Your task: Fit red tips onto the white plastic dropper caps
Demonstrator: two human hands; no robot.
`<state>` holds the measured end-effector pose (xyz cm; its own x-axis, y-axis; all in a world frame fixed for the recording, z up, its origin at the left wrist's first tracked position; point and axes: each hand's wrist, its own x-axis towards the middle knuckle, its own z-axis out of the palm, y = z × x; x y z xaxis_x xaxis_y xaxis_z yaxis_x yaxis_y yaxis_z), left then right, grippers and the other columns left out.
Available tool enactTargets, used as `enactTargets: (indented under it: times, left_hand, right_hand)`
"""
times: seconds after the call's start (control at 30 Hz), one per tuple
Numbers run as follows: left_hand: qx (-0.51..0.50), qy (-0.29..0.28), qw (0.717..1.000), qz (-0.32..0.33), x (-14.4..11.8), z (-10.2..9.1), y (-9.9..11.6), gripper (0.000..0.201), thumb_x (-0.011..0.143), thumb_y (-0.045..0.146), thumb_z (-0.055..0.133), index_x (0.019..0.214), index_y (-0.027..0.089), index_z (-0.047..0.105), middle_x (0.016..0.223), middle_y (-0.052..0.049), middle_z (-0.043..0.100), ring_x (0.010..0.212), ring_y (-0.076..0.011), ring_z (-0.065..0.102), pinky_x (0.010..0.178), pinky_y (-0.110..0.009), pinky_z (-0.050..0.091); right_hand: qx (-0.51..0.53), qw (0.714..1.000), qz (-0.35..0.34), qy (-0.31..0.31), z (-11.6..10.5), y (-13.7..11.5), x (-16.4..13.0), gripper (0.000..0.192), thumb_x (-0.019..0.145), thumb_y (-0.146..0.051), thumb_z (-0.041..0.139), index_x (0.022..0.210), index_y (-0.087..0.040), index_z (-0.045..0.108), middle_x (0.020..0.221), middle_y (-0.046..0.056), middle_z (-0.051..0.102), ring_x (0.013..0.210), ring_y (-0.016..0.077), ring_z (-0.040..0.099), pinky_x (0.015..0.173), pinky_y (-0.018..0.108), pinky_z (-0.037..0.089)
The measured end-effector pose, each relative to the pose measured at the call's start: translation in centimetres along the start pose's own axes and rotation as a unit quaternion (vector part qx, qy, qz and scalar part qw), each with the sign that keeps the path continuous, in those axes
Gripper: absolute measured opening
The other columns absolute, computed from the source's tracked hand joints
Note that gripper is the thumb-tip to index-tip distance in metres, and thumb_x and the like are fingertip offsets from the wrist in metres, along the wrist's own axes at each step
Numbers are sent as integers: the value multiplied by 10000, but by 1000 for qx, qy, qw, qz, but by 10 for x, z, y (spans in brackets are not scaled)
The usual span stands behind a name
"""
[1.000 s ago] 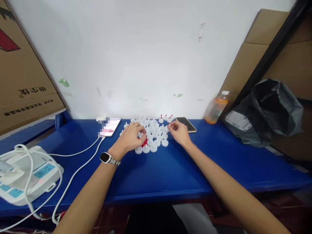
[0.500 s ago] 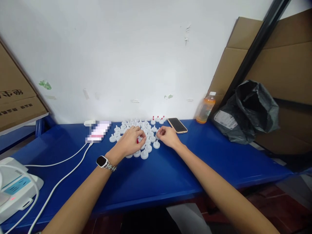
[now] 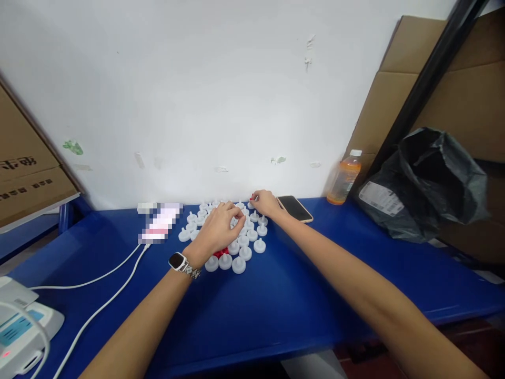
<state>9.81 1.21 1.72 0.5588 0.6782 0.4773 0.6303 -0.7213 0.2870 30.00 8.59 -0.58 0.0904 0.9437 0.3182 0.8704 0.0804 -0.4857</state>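
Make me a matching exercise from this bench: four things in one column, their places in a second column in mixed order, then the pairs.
Things
1. Orange drink bottle with white cap
2. Dark-screened smartphone
3. Black plastic bag with a white label
4. Wristwatch with a dark square face

Places
A. On the left hand's wrist
B. Flat on the blue table, just right of the right hand
C. Upright by the white wall, between phone and bag
D. At the table's far right, against the cardboard

Pairs: 1-C, 2-B, 3-D, 4-A
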Motion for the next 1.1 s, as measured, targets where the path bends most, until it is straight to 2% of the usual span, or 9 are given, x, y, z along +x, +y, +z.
enactTargets:
  times: [0.07,0.17,0.3,0.5,0.63,0.77,0.97,1.03,1.1]
  left_hand:
    - [-11,8,1000,-5,-4,-1,-2,252,980,355,433,874,208,607,929,-47,603,921,-225,559,842,-392,435]
    - [-31,38,999,-24,-9,-5,-4,239,1003,373,399,952,205,561,960,-46,598,912,-210,565,829,-368,440]
    - [-9,46,999,-20,-17,-10,-2,264,1023,411,357,965,202,507,932,-45,586,869,-205,560,790,-349,438]
    - [84,-8,994,64,-36,-14,-1,330,1045,315,253,908,192,526,883,-62,570,855,-219,531,784,-352,424]
    - [-34,49,998,-17,-40,-8,3,369,1047,350,251,862,192,528,800,-38,578,779,-194,544,731,-325,414]
    - [-175,99,973,-116,-33,0,15,422,1035,409,271,852,173,569,785,-34,625,727,-171,559,701,-308,406]
    - [-271,78,936,-210,-28,5,20,415,1004,412,312,720,176,503,646,-1,532,615,-149,490,598,-288,365]
    - [-242,71,947,-201,-31,1,19,423,1013,416,287,710,188,475,627,4,500,599,-152,476,582,-291,351]
    - [-156,71,975,-138,-36,-6,18,404,1023,428,286,752,195,475,679,-7,519,667,-174,501,626,-306,367]
  right_hand:
    - [3,998,-41,46,-5,-6,-10,148,852,-283,566,888,-192,677,954,101,680,875,216,631,788,322,444]
    - [55,982,-153,92,-17,-18,-38,136,872,-259,526,935,-191,625,1009,87,662,905,201,617,818,321,438]
    - [171,958,-229,8,-25,-39,-85,126,872,-262,521,964,-217,594,854,-2,663,667,135,566,682,270,430]
    - [278,942,-189,-3,-15,-63,-123,168,817,-244,564,981,-218,535,840,-16,641,645,125,547,642,259,452]
    - [222,941,-243,75,-15,-74,-129,202,857,-181,509,1055,-220,525,962,38,638,786,173,596,745,314,488]
    - [130,938,-285,148,-17,-78,-131,243,882,-100,442,1083,-204,533,1083,105,600,951,231,599,831,366,491]
    - [80,941,-282,168,-13,-79,-131,193,882,-89,440,991,-208,547,1027,109,583,903,242,589,812,383,485]
    - [129,943,-264,160,-12,-77,-130,159,870,-121,481,984,-213,540,1016,90,596,870,220,595,794,364,488]
    - [214,943,-222,123,-13,-73,-127,161,854,-186,542,1011,-219,523,971,52,618,789,182,601,724,323,494]
